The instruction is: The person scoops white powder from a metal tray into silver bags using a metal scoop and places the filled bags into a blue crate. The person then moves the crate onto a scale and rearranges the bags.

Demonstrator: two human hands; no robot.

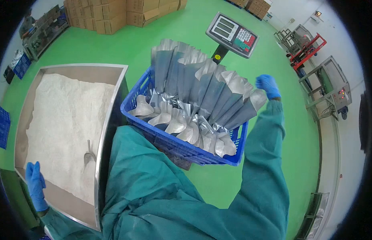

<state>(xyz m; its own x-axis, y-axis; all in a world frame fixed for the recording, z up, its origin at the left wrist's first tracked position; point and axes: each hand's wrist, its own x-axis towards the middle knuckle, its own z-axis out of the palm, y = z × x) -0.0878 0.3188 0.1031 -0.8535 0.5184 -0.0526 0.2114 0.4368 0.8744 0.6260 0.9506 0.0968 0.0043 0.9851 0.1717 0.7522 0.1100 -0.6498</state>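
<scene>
My left hand (pixel 36 186), in a blue glove, is over the left rim of a steel tub (pixel 86 69) with its fingers stretched out and nothing in them. White powder (pixel 70 120) fills much of the tub. A metal scoop (pixel 89 157) stands in the powder near the right wall. A blue plastic crate (pixel 182 145) in front of me holds two rows of silver foil pouches (pixel 198 80), many with gaping tops. My right hand (pixel 268 86), also gloved, is just beyond the rightmost pouch (pixel 256 100). Its fingers are curled in, and I see nothing in them.
A weighing scale's display (pixel 233 34) rises on a post behind the crate. Stacked cartons (pixel 98 16) stand at the back. Along the right wall are a red trolley (pixel 308 52) and a steel machine (pixel 328 86). Another person (pixel 27 25) is at the far left.
</scene>
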